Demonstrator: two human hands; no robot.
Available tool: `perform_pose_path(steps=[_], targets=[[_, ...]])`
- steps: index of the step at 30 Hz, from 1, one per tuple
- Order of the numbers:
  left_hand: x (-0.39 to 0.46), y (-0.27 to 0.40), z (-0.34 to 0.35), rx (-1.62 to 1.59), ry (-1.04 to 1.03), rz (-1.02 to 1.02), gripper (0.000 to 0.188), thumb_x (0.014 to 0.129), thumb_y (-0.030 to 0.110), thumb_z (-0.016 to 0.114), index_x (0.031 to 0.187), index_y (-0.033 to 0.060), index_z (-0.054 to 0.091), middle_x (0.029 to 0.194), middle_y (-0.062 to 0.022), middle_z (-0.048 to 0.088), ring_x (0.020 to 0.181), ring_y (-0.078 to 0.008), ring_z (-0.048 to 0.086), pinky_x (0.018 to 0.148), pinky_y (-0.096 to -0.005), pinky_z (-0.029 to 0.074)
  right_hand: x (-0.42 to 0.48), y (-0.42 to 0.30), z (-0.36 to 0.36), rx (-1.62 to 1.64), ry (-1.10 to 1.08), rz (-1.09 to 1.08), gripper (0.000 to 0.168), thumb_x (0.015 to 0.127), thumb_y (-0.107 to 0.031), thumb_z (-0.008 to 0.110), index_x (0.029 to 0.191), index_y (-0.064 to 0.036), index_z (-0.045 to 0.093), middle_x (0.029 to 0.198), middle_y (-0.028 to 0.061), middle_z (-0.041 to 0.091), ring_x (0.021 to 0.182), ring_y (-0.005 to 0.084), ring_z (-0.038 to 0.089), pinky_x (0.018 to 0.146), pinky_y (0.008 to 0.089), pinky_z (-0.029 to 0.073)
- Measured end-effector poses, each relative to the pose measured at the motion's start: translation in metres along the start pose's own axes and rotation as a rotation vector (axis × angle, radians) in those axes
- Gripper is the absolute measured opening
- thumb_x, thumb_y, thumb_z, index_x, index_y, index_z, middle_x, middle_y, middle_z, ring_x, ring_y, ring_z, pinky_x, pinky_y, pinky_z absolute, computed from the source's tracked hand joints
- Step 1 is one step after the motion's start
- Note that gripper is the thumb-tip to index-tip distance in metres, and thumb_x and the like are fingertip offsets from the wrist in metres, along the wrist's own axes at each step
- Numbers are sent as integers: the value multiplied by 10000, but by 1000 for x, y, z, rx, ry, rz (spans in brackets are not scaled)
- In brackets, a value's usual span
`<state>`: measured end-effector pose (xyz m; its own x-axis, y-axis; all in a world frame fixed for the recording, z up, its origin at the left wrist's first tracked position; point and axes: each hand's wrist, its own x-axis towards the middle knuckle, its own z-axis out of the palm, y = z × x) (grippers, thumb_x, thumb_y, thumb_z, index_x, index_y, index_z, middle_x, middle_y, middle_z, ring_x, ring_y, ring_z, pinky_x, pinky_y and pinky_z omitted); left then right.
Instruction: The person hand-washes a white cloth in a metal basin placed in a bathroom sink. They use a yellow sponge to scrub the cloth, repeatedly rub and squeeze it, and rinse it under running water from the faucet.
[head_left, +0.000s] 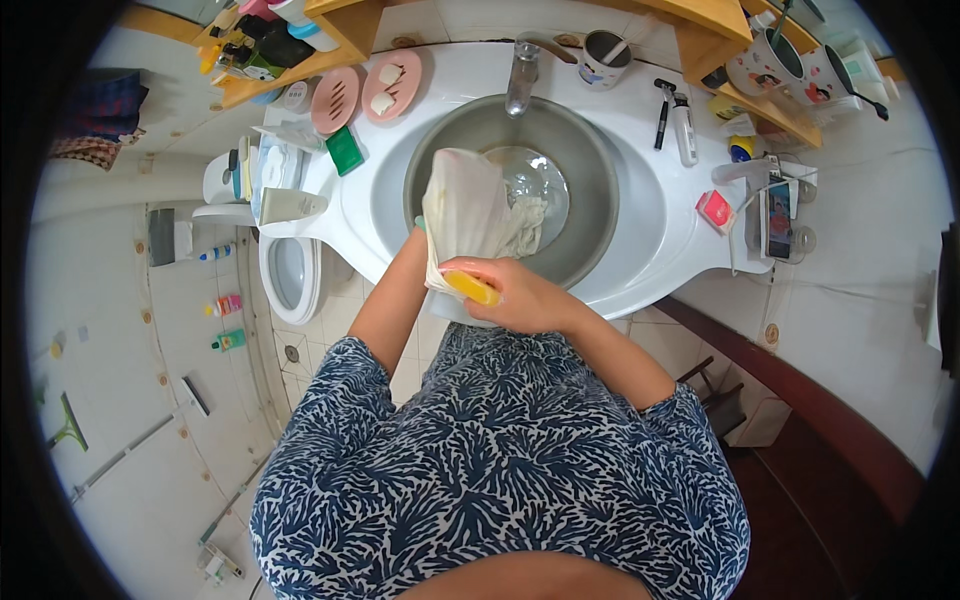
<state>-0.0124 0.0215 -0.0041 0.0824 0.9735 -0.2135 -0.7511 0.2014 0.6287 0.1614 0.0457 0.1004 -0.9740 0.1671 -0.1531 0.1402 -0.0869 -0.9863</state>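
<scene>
My right hand (517, 294) is closed around a yellow bar of soap (471, 288), which touches the lower edge of a wet white cloth (466, 206). The cloth covers most of my left hand (421, 225); only its edge and wrist show, so its fingers are hidden. Both hands are over the near left rim of a grey metal basin (585, 247), which sits in the white sink (649, 210). A crumpled part of the cloth hangs into the basin, above sudsy water (551, 184). The faucet (523, 79) stands at the basin's far side.
Two pink soap dishes (335, 100), a green scouring pad (345, 151) and a tube (292, 205) lie left on the counter. A decorated cup (604, 60) stands behind the basin. On the right are a razor (662, 112), a red box (716, 211) and a phone (780, 217).
</scene>
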Motion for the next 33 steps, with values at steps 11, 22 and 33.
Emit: perform_pose_path(steps=[11,22,33], targets=[[-6,-28,39,-531,-172,143,731,861,582,501,1398,114,335,1424,-85,366,1263,-204,398,1080,-441,317,19,39,-16,-386,731,62,498,824,-387,667,1145,-23,550,1173,197,554,1145,385,511,973,424,403],[-1,-63,18,-571,107,216,649,965,475,314,1484,98,209,1521,-132,237,1398,-302,243,1148,-440,214,72,92,-38,-797,752,84,685,825,-467,629,1247,46,464,1365,294,406,1335,436,303,1128,497,200],[2,-66,25,-472,190,141,646,990,522,252,1448,67,293,1451,-141,372,1330,-281,377,1111,-418,303,67,115,-57,-606,707,118,623,859,-451,587,1207,51,468,1231,290,518,1177,427,479,998,450,373]])
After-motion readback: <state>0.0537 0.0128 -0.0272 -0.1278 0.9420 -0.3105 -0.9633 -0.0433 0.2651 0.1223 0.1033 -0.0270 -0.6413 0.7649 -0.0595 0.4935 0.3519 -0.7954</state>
